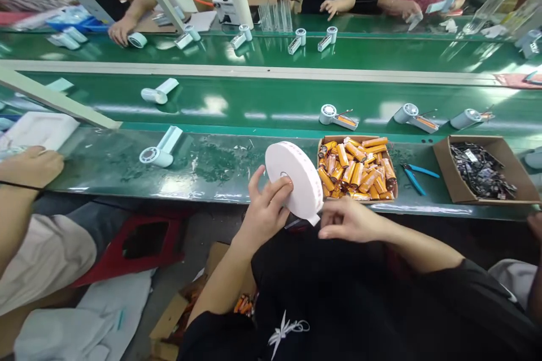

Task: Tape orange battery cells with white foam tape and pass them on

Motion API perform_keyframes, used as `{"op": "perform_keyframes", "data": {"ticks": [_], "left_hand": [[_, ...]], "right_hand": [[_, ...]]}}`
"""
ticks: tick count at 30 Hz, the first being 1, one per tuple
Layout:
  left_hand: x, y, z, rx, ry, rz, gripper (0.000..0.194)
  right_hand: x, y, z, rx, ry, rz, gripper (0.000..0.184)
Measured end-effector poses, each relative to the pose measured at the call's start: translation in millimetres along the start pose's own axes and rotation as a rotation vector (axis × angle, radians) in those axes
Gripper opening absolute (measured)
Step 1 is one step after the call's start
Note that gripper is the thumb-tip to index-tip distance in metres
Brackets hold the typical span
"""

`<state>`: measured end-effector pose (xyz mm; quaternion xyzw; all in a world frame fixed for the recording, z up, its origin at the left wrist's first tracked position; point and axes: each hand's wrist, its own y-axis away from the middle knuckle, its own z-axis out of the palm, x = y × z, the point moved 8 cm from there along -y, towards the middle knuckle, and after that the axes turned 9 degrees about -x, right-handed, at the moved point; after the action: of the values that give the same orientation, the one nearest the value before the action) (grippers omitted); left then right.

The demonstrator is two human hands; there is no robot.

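Observation:
My left hand (266, 208) grips a wide, flat roll of white tape (282, 177), its fingers at the core and against the side face. A short loose end of the tape sticks out at the roll's lower right. Just right of that end is my right hand (353, 220), its fingers bent and the thumb a little apart from them. Nothing can be made out between those fingertips. Behind my right hand, on the bench, stands a cardboard tray of orange-wrapped battery cells (355, 166).
Blue-handled cutters (417, 176) and a box of small circuit boards (483, 172) lie to the right. A pale blue handheld fan body (161, 149) lies at the left; others (339, 117) sit on the green conveyor (254, 96). Co-workers' hands (122, 29) are across the line and at left (31, 166).

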<state>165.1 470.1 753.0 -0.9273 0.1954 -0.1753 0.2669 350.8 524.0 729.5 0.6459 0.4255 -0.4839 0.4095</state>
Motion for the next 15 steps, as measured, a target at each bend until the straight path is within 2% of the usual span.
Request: {"op": "perform_keyframes", "data": {"ticks": [2,4,6,8,10,13,15], "left_hand": [[6,5,-2.9,0.037,0.021,-0.026,0.067],[-2,17,-2.6,0.068,0.074,-0.121,0.067],[-18,32,2.8,0.074,0.146,-0.263,0.069],[-30,46,12.2,0.051,0.184,-0.378,0.072],[-33,53,23.0,0.017,0.187,-0.419,0.072],[-27,52,39.2,-0.017,0.192,-0.387,0.074],[-21,48,47.4,-0.017,0.198,-0.346,0.073]], "right_hand": [[5,-7,34,-0.164,0.032,-0.039,0.052],[17,-8,50,-0.247,0.228,-0.025,0.053],[30,-6,51,-0.304,0.491,0.052,0.042],[34,-5,36,-0.294,0.653,0.119,0.034],[23,-8,2,-0.095,0.756,0.154,0.039],[-1,-11,-50,0.338,1.002,0.234,0.040],[-4,-18,-64,0.457,1.120,0.288,0.036]]}}
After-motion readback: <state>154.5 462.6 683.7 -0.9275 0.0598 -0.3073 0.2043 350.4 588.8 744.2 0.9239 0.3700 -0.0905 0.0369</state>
